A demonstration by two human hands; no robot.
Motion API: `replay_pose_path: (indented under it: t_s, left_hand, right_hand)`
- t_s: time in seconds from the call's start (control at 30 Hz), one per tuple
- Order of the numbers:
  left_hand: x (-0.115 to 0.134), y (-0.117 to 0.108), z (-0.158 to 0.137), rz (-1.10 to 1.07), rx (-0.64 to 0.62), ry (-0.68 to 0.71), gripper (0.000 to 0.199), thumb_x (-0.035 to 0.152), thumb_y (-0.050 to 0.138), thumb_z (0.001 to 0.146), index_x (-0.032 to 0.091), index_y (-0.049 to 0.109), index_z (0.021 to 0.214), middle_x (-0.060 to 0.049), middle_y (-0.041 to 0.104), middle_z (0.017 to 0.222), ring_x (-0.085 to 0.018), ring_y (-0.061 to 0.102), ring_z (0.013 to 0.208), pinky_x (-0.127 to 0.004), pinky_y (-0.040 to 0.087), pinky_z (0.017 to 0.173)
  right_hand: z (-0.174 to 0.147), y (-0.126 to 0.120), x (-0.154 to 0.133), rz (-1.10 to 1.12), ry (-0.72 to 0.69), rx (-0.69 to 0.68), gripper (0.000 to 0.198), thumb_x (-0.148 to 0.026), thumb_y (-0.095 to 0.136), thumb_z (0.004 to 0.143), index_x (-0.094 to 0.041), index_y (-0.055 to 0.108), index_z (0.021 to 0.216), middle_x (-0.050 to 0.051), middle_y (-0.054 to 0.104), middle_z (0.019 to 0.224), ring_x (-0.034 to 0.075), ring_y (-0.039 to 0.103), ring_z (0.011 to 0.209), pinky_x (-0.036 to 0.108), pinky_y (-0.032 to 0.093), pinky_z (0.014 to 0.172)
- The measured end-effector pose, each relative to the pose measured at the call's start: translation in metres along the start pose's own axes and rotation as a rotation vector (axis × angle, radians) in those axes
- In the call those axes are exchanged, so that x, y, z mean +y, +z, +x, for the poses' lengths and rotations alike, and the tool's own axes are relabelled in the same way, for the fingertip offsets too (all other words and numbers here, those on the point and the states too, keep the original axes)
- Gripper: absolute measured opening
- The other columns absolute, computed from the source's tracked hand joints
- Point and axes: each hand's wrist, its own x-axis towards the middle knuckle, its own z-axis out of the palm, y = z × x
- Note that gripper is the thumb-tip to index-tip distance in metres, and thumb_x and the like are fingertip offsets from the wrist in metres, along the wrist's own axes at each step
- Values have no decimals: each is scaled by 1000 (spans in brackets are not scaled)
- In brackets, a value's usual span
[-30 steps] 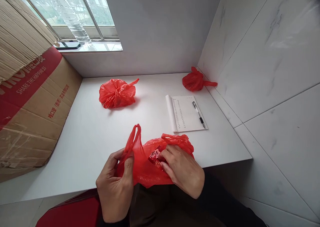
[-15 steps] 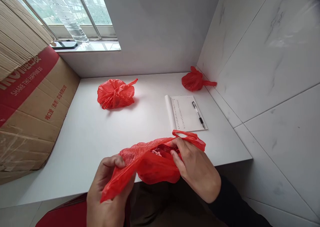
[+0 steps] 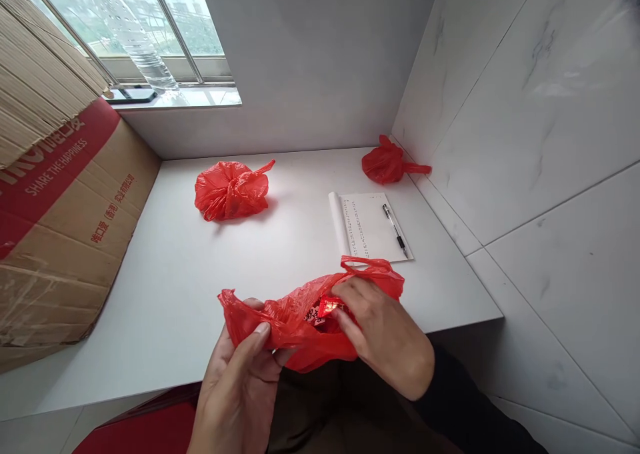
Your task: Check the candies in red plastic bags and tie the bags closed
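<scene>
A thin red plastic bag [image 3: 295, 301] hangs at the table's front edge with its mouth open. My left hand [image 3: 245, 367] pinches the left side of the bag's rim between thumb and fingers. At the mouth's right side, my right hand [image 3: 387, 327] grips a small shiny red wrapped candy [image 3: 330, 306] between thumb and fingertips. Dark contents with pale printed characters show beneath the candy; what they are I cannot make out. One looped handle of the bag stands up beyond my right hand.
Two knotted red bags, one at the left [image 3: 233, 191] and one in the right corner [image 3: 387, 161], rest on the white table [image 3: 170, 281]. A notepad [image 3: 367, 227] carries a pen [image 3: 395, 231]. A cardboard box [image 3: 100, 207] stands left; a bottle [image 3: 145, 54] and phone [image 3: 131, 95] are on the sill.
My left hand has shifted its hold on the rim, thumb now on top. The red candy has come into sight between my right fingers, which were inside the bag's mouth.
</scene>
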Motion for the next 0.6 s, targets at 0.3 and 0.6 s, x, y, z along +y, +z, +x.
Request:
replay_pose_path:
  t_s: [0.3,0.6]
  left_hand:
    - [-7,5,-19,441,-95,138,61,41,83,72,28,53,123,5,58,67,-12,57,58,-21,52,57]
    - [-7,3,-4,461,84,299,39,42,84,68,24,59,92,1,65,86,-13,63,69,-18,54,61]
  right_hand:
    - [16,0,-9,135,-19,-104,66,-19,38,99,-32,16,159,-2,65,83,20,62,69,31,45,61]
    - [9,0,-21,603,-51,-122,34,-27,64,89,-24,46,118,-1,68,101,17,68,86,29,53,78]
